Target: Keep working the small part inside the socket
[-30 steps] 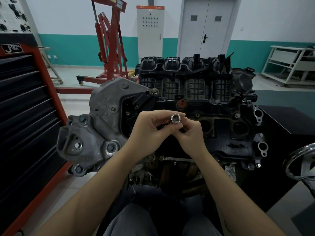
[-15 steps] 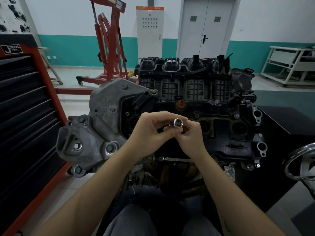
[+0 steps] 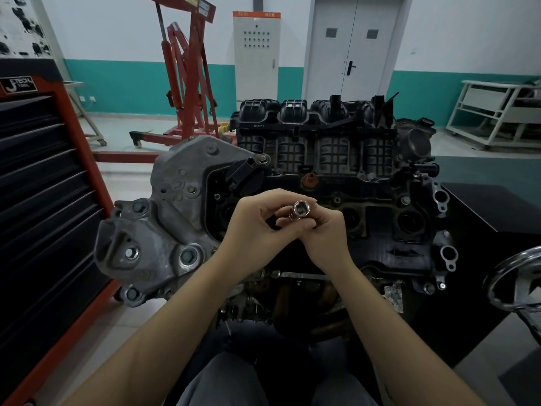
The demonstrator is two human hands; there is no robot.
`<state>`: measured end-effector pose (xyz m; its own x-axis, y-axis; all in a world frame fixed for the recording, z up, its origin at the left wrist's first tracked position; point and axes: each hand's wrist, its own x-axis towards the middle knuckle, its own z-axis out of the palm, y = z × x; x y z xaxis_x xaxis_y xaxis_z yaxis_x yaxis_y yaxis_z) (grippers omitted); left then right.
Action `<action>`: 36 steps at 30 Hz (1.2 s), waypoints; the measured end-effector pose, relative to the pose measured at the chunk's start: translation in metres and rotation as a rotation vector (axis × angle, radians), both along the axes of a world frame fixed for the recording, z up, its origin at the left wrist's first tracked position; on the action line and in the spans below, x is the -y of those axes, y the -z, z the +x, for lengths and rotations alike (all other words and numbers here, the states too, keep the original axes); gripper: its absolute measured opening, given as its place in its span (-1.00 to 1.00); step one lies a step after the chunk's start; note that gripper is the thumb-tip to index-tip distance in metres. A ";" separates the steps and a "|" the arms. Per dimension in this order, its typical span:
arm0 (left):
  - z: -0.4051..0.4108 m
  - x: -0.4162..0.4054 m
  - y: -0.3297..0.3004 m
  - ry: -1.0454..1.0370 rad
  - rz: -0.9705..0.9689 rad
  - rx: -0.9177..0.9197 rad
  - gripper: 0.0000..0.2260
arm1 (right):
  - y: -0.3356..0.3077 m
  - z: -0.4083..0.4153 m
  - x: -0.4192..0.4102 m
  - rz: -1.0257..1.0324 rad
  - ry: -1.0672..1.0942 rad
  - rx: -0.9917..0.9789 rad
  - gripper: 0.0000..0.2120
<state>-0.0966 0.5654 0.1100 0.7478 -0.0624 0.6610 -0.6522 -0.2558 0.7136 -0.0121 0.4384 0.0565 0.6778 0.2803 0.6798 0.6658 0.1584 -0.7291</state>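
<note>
From my remote view I read "J-TECH" with a smaller word under it, likely "TOOL", on a badge (image 3: 18,85) at the top of the tool cabinet (image 3: 44,200). The orange header strip (image 3: 256,14) of the grey electrical cabinet (image 3: 256,54) carries characters too small for me to read. A small embossed number on the black intake manifold (image 3: 316,133) is illegible to me.

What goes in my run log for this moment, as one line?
hands: left hand and right hand both grip socket | socket: open end faces camera | behind: engine

glossy chrome metal socket (image 3: 301,210), matt black plastic manifold (image 3: 316,136)
</note>
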 end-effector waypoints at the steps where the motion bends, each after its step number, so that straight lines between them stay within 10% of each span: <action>1: 0.000 0.000 0.000 -0.045 0.016 0.023 -0.80 | 0.001 0.001 0.000 -0.001 0.001 -0.010 -0.88; 23: -0.002 -0.001 -0.003 0.101 -0.077 -0.043 -0.75 | -0.002 -0.002 0.000 -0.015 0.012 0.062 -0.82; 30: -0.002 0.003 -0.002 -0.250 0.112 0.146 -0.88 | 0.000 0.001 -0.001 -0.014 0.034 0.045 -0.86; 36: -0.002 0.001 -0.004 -0.018 -0.065 -0.044 -0.79 | -0.001 0.000 0.000 -0.025 0.022 0.059 -0.80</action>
